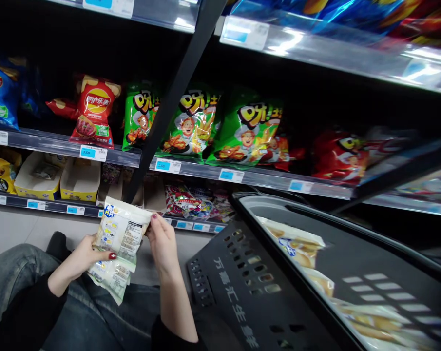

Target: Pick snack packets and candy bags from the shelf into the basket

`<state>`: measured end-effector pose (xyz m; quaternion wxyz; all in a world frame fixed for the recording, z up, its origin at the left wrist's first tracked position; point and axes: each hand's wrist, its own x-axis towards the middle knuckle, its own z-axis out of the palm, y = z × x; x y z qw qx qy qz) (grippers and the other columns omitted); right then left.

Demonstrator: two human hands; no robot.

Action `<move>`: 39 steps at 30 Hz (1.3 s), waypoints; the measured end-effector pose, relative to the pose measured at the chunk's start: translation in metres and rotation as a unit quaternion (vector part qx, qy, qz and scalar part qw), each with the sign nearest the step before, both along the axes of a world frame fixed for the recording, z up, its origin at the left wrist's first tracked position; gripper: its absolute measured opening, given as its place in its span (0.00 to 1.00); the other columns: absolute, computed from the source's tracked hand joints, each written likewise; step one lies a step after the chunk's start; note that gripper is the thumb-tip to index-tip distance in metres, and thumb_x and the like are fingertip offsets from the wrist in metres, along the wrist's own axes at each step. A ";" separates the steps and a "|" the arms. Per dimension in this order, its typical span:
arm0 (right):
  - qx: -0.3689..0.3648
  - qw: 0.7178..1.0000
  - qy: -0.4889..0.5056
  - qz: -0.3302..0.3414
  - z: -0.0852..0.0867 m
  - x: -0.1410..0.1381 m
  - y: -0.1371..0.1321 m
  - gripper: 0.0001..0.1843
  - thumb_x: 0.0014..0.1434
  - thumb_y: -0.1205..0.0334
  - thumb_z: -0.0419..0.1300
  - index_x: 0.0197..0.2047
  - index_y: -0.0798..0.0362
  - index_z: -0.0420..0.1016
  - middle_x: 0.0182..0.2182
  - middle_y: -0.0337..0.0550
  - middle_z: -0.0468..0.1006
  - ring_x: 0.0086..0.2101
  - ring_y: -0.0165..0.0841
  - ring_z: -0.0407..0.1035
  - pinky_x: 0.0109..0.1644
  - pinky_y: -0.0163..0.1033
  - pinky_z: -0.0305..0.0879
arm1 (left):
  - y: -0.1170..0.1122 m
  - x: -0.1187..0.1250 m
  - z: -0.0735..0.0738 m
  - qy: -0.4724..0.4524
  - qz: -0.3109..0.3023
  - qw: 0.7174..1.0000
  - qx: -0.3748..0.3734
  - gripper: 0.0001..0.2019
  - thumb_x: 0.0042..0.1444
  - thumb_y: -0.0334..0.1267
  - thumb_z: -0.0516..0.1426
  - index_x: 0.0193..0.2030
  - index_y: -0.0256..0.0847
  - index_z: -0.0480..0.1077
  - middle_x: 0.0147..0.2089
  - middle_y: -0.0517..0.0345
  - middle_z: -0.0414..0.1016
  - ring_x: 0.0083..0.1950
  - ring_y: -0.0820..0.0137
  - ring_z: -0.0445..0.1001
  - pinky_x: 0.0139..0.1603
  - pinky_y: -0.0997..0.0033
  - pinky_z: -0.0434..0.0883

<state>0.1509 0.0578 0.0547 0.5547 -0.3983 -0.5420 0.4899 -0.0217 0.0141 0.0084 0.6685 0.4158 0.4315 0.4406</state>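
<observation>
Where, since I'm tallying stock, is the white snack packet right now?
Lower left of the head view: the white snack packet is held between the left hand and right hand above the jeans, left of the black basket.

Both hands (85,258) holding snack packets (120,236), basket (242,287) beside

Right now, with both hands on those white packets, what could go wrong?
1. The lower packet hangs below the left hand, half hidden behind the upper packet; how firmly it is held cannot be seen, so it may slip onto the lap.
2. The right hand holds the upper packet only by its edge, so it could twist free.
</observation>
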 end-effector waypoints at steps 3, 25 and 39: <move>-0.010 0.998 0.065 0.023 0.000 0.008 0.003 0.11 0.53 0.56 0.52 0.31 0.53 0.70 0.26 0.40 0.72 0.26 0.31 0.65 0.30 0.34 0.62 | -0.001 -0.001 0.001 0.006 -0.002 1.000 0.002 0.17 0.37 0.34 0.66 0.38 0.37 0.74 0.37 0.51 0.80 0.41 0.59 0.76 0.40 0.66 0.72; 0.120 0.968 -0.173 0.135 0.043 0.019 -0.030 0.04 0.47 0.61 0.63 0.24 0.51 0.77 0.22 0.40 0.73 0.27 0.33 0.68 0.32 0.37 0.64 | -0.004 -0.004 -0.012 0.052 -0.158 0.983 0.081 0.08 0.35 0.33 0.65 0.27 0.39 0.76 0.35 0.53 0.79 0.42 0.57 0.74 0.44 0.64 0.69; 0.007 0.974 -0.224 -0.009 0.035 0.021 -0.017 0.09 0.50 0.59 0.58 0.28 0.55 0.75 0.28 0.42 0.77 0.31 0.35 0.69 0.35 0.35 0.62 | -0.008 0.006 -0.005 -0.106 -0.151 0.983 0.025 0.28 0.41 0.31 0.65 0.52 0.38 0.66 0.50 0.45 0.73 0.48 0.56 0.73 0.51 0.56 0.67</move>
